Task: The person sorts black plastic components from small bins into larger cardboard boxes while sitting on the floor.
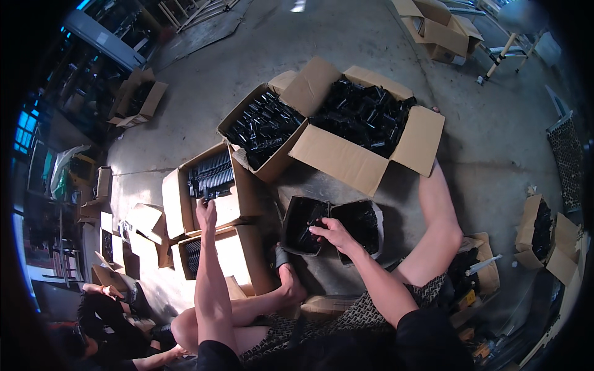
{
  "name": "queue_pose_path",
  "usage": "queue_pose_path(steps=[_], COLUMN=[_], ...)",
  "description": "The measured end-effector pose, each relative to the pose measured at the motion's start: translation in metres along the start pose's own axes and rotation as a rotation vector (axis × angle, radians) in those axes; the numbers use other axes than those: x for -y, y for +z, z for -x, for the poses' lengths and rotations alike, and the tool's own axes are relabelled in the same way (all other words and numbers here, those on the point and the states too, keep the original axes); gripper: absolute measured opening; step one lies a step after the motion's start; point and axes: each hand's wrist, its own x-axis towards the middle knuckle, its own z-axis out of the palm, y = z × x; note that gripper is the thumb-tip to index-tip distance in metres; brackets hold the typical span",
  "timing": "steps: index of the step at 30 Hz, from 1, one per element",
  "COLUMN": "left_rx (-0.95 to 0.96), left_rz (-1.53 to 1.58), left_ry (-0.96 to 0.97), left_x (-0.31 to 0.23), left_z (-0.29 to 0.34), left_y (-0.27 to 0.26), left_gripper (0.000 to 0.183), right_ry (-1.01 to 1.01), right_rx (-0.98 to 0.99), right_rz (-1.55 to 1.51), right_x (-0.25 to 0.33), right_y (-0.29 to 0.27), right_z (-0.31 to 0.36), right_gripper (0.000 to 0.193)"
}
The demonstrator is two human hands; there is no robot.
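My left hand (206, 213) is closed on a small black plastic piece (207, 196) at the near edge of an open cardboard box (241, 185). In that box, thin black pieces (213, 170) stand packed in neat rows. My right hand (334, 234) hangs over the left one of two small dark bins (286, 227), its thumb and fingers pinched together. A small dark piece seems to be between these fingertips; its shape is hard to make out against the dark bin. The right bin (380, 229) also holds dark pieces.
Two larger cartons, one left (272, 170) and one right (340, 159), hold jumbled black pieces beyond the bins. Another carton (257, 272) with rowed pieces stands nearer. My bent legs flank the bins. A co-worker (102, 315) sits at lower left. More boxes stand at right (526, 232) and far left (151, 102).
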Motion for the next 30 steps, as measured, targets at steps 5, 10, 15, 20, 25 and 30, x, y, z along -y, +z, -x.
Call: queue_pose_path(steps=[5,10,15,20,25,30], left_rx=[0.605,0.774,0.662,0.856,0.840,0.639], left_rz=[0.137,0.028,-0.006,0.255,0.342,0.277], left_ry=[-0.093,0.107,0.306,-0.170,-0.202,-0.046], left_x=[-0.147,-0.186,-0.172,-0.154,-0.126,-0.112], left_z=[0.132,0.228,0.251,0.246,0.255,0.253], left_y=[0.046,0.088,0.091,0.070,0.074,0.076], left_gripper=[0.038,0.048,0.047,0.042,0.039,0.042], right_ry=[-0.016,-0.139,-0.200,-0.129,-0.073,-0.203], right_rx=[0.060,0.149,0.203,0.212,0.103,-0.029], right_rz=[-0.025,0.084,0.293,0.462,0.711,0.826], right_x=[-0.003,0.002,-0.014,-0.015,-0.038,0.005], right_y=[-0.001,0.003,-0.002,0.015,0.025,0.025], right_z=[0.004,0.009,0.009,0.011,0.005,-0.016], right_gripper=[0.031,0.038,0.047,0.057,0.068,0.046])
